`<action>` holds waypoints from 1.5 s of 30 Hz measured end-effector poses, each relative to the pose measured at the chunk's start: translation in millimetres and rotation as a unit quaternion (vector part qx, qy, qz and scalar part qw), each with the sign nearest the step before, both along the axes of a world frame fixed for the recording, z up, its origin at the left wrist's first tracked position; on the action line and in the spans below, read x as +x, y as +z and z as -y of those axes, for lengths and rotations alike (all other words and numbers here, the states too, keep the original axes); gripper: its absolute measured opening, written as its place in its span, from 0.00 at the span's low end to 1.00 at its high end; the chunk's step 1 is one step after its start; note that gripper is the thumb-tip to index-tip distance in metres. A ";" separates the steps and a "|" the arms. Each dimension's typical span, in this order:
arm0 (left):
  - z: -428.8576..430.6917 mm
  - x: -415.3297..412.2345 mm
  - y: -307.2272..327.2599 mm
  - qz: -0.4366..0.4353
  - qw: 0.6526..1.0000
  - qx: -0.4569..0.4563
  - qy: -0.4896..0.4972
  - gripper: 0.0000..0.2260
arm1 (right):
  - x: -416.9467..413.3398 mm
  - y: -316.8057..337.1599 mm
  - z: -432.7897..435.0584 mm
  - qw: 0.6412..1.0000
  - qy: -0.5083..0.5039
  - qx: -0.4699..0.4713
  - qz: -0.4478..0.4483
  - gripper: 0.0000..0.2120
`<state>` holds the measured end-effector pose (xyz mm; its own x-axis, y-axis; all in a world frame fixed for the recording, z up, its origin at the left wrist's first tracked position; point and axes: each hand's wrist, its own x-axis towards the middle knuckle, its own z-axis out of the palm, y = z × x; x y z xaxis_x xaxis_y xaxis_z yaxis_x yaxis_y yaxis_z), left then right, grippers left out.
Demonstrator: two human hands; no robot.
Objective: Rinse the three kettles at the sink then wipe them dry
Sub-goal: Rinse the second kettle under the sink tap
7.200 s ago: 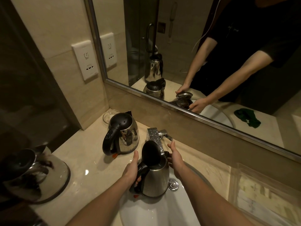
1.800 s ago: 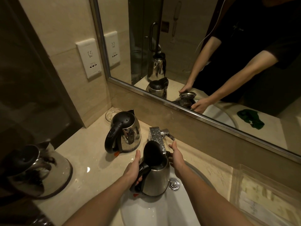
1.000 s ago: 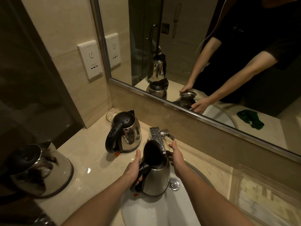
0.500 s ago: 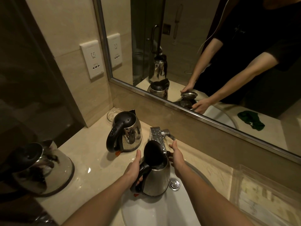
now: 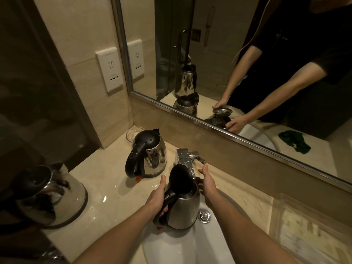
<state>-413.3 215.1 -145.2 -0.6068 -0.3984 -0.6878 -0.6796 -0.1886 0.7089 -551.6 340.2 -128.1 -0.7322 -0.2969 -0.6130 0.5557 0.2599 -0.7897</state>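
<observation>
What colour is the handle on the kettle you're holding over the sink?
Black: the handle of the steel kettle, gripped by the left hand. Head view shows it best.

I see a white socket plate (image 5: pixel 111 70) at eleven o'clock beside the mirror (image 5: pixel 209 44), a glass dish (image 5: pixel 130 133) beneath it, and a clear tray of papers (image 5: pixel 314 235) on the surface (image 5: pixel 106 189) at four o'clock.
</observation>
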 end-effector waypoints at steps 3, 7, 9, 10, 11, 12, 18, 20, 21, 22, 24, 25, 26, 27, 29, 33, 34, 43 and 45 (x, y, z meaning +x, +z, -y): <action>-0.2 0.1 0.9 -0.003 1.000 0.001 0.000 0.46 | 0.1 1.2 0.0 1.000 0.002 -0.002 0.000 0.32; -1.4 0.6 2.9 -0.007 1.000 0.005 -0.003 0.44 | -0.2 1.0 0.2 1.000 -0.002 0.004 -0.007 0.33; -2.6 1.3 5.3 -0.010 1.000 0.007 -0.001 0.40 | 0.5 1.6 -0.5 1.000 0.001 0.007 -0.007 0.32; -2.7 1.5 6.1 -0.010 1.000 0.008 -0.001 0.39 | 0.8 2.1 -0.4 1.000 0.000 0.007 -0.006 0.32; -2.7 1.4 6.4 -0.009 1.000 0.007 0.000 0.39 | 0.9 2.0 -0.6 1.000 -0.001 0.005 -0.005 0.32; -2.8 1.1 6.3 -0.008 1.000 0.009 0.001 0.39 | 0.9 2.6 -0.7 1.000 -0.001 0.004 -0.005 0.32; -2.8 0.0 4.1 -0.002 1.000 0.006 0.003 0.42 | 1.2 3.4 -1.3 1.000 0.000 -0.001 -0.006 0.33; -2.7 0.1 4.4 -0.002 1.000 0.008 0.002 0.42 | 1.0 3.5 -1.7 1.000 0.001 -0.001 -0.006 0.33; -2.7 0.0 4.6 -0.003 1.000 0.008 0.001 0.42 | 0.8 3.5 -2.1 1.000 0.002 -0.001 -0.006 0.33; -2.9 0.1 4.9 -0.003 1.000 0.007 0.001 0.42 | 0.6 3.7 -2.3 1.000 0.004 -0.001 -0.005 0.32; -4.0 0.7 6.4 0.000 1.000 0.004 0.001 0.39 | 0.6 3.5 -2.7 1.000 0.004 0.000 -0.004 0.32; -4.3 1.2 6.8 0.002 1.000 0.003 0.003 0.39 | 0.7 3.2 -2.7 1.000 0.004 0.000 -0.005 0.33; -4.4 1.6 6.9 0.003 1.000 0.003 0.005 0.39 | 0.9 3.1 -2.4 1.000 0.003 0.000 -0.005 0.33; -4.3 1.8 6.5 0.003 1.000 0.004 0.006 0.39 | 1.1 3.4 -2.1 1.000 0.003 0.001 -0.005 0.33; -3.4 1.4 4.6 -0.001 1.000 0.007 0.005 0.41 | 1.3 3.8 -1.5 1.000 0.002 0.002 -0.005 0.33; -3.4 1.0 4.7 -0.002 1.000 0.013 0.005 0.43 | 0.9 3.1 -1.5 1.000 0.003 0.002 -0.006 0.33; -3.9 1.1 5.8 -0.002 1.000 0.012 0.004 0.42 | 0.9 3.0 -1.5 1.000 0.004 0.002 -0.006 0.33; -3.7 1.6 5.3 -0.014 1.000 0.010 0.000 0.40 | 0.3 3.7 -1.7 1.000 0.005 -0.006 -0.008 0.33; -3.3 1.6 5.2 -0.014 1.000 0.010 0.001 0.40 | 0.5 4.2 -1.7 1.000 0.006 -0.006 -0.008 0.33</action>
<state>-411.6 218.4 -140.0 -0.6252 -0.3864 -0.6781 -0.6592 -0.2038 0.7238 -551.0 341.9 -123.9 -0.7387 -0.3124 -0.5973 0.5392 0.2577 -0.8017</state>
